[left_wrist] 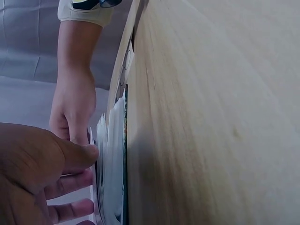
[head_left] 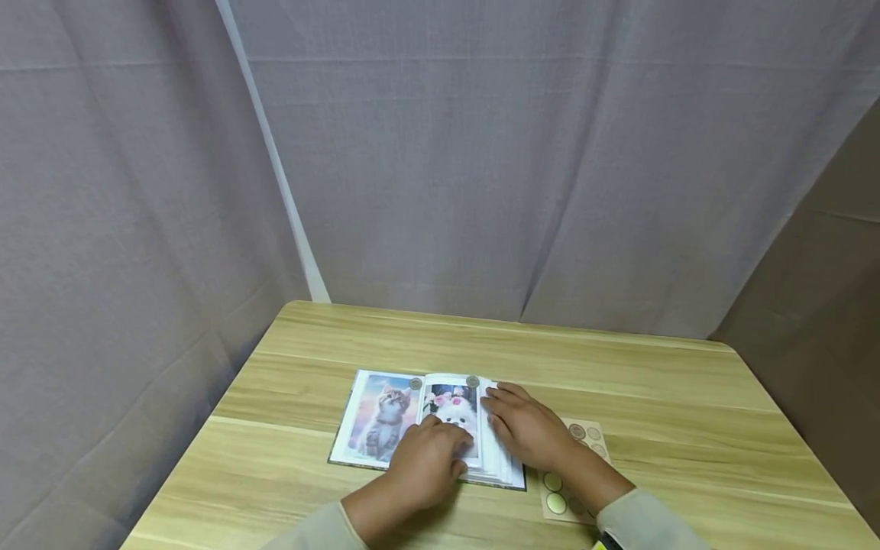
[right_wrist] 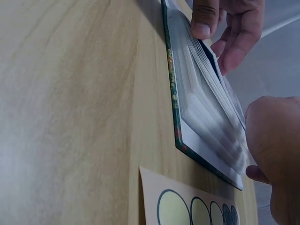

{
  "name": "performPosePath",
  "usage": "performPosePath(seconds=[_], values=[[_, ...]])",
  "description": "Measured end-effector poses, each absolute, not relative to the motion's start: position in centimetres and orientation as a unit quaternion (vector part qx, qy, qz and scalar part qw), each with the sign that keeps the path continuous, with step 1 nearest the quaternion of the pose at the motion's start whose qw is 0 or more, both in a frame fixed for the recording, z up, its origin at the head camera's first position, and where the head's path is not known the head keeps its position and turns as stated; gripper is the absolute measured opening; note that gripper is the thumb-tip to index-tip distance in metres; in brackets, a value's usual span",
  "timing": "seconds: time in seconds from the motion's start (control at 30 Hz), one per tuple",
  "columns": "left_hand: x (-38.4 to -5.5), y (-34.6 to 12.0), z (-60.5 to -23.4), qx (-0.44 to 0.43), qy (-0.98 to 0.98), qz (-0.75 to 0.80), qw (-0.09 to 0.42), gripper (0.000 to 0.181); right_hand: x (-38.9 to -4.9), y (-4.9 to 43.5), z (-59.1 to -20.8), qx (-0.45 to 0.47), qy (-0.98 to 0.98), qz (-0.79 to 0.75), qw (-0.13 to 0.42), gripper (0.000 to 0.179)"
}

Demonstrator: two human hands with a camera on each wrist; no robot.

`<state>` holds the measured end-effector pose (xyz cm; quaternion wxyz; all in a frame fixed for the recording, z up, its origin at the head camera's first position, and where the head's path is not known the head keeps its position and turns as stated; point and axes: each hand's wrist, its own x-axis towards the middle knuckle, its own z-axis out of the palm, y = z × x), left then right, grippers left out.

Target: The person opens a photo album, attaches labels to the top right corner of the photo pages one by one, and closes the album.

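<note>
A small photo album (head_left: 514, 475) lies open on the table. Its left page shows a kitten picture (head_left: 385, 416); the facing page shows a fluffy white animal with pink flowers (head_left: 457, 405). Each page bears a round brown sticker, one on the left page (head_left: 415, 383) and one on the right page (head_left: 472, 381). My left hand (head_left: 428, 458) rests over the lower part of the right page, its thumb (right_wrist: 202, 29) at the lower page edges. With fingers extended, my right hand (head_left: 525, 424) lies on the outer edge of the right page. Its fingertips are hidden in the right wrist view.
A tan sheet of round stickers (head_left: 555, 513) lies right of the album, partly under my right forearm. Some of its circles are yellow, others brown. The wooden table (head_left: 687, 428) extends around both, with grey curtains (head_left: 440, 168) behind and at the sides.
</note>
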<state>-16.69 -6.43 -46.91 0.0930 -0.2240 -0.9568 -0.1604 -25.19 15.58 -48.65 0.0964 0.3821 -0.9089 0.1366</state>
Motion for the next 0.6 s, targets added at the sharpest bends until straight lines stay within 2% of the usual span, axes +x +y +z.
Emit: performPosePath(seconds=[0.33,0.6], values=[[-16.7,-6.7,-46.9,-0.228,-0.952,-0.167,0.114,0.034,-24.3,16.1,-48.3,0.392,-0.904,0.138,0.106,0.037],[-16.4,-7.1,-46.7,-0.228,-0.947,-0.186,0.132,0.033,-23.2,16.3,-48.1,0.391,-0.904,0.142,0.101,0.043]])
